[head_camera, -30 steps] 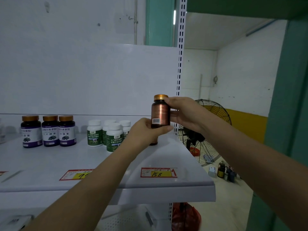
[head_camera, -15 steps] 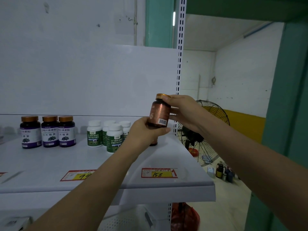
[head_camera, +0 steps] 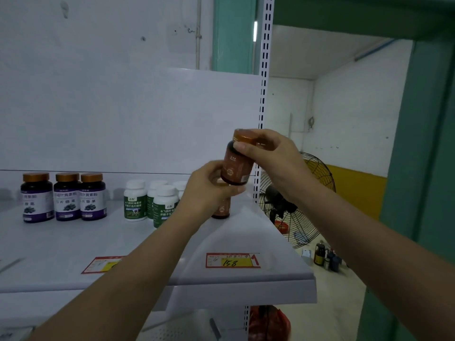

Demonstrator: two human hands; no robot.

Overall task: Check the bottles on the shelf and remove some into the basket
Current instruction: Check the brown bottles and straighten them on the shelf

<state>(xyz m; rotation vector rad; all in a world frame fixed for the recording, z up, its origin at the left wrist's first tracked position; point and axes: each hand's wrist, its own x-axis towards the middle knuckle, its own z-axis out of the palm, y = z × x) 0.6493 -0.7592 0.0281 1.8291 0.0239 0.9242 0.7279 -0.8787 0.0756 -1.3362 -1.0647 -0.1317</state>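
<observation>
Held item: brown bottle (head_camera: 236, 167) with a copper cap, lifted clear of the shelf (head_camera: 73, 244) at its right end and tilted off upright.
Left hand (head_camera: 209, 190): fingers were curled round the bottle's base, carrying it from below.
Right hand (head_camera: 274, 156): thumb and fingers pinched the cap end.
Reason for hold: gripping both ends left the label bare toward the viewer. Judged to suit turning and reading it.
Shelf stock: second brown bottle (head_camera: 221, 209) stood just behind the left hand, partly hidden. White green-label bottles (head_camera: 135, 201) were clustered beside it. Three purple-label bottles (head_camera: 67, 196) stood well apart, further left.
Price tag (head_camera: 232, 260): marked 158, on the front lip below the held bottle.
Basket: could not be identified in view.
Stage: judged as checking, with no keep-or-remove choice evident.
</observation>
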